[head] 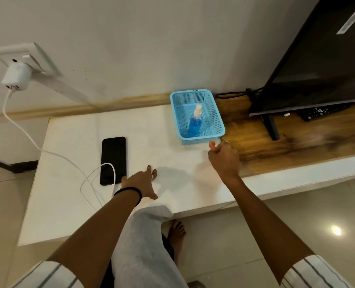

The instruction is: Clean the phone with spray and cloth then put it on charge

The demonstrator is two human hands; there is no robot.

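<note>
A black phone [113,160] lies face up on the white counter [72,204], with a white cable [47,151] looping across its near end. The cable runs up to a white charger [16,76] plugged into the wall socket [26,55]. My left hand [140,182] rests flat on the counter just right of the phone's near end, fingers spread, holding nothing. A spray bottle [195,122] of blue liquid stands in a light blue basket [216,113]. My right hand [224,156] hovers just in front of the basket, fingers loosely curled and empty. No cloth is in view.
A black television [317,59] on a stand occupies the wooden shelf [276,142] at right, with a remote control [321,112] beneath it. My grey-trousered knee [149,229] presses against the counter's front edge, above a tiled floor [297,221].
</note>
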